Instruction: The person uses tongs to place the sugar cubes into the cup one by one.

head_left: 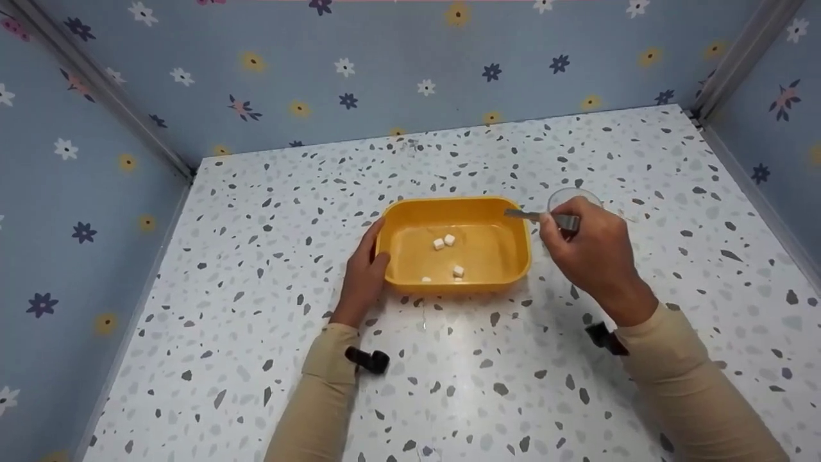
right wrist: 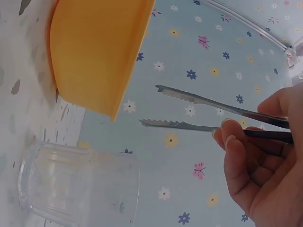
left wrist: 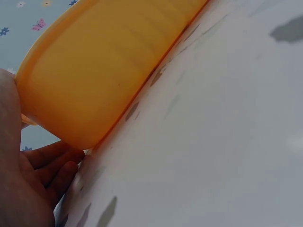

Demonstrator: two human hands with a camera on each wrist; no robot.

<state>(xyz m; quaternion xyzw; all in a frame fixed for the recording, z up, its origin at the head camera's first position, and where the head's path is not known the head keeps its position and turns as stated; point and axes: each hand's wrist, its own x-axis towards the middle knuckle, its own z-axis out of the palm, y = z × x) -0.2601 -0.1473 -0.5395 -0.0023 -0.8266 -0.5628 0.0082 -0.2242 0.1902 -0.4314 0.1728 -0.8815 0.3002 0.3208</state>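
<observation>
A yellow rectangular container (head_left: pixel 410 212) stands on the table with several small white cubes (head_left: pixel 449 240) scattered inside. My left hand (head_left: pixel 362 282) holds its left end, thumb at the rim and fingers along the outer wall. In the left wrist view, the fingers (left wrist: pixel 59 165) lie by the container's lower corner. Metal tongs (right wrist: pixel 208 126) with serrated tips are pinched in my right hand (head_left: pixel 596 247). Their tips are apart with nothing between them, over the container's right rim in the head view. Beneath the right hand stands a clear cup (right wrist: pixel 90 184), partly hidden from above.
The speckled white table (head_left: pixel 256 308) carries everything. Blue flowered panels (head_left: pixel 410 70) close off its back, left and right sides. The clear cup stands close to the container's right end.
</observation>
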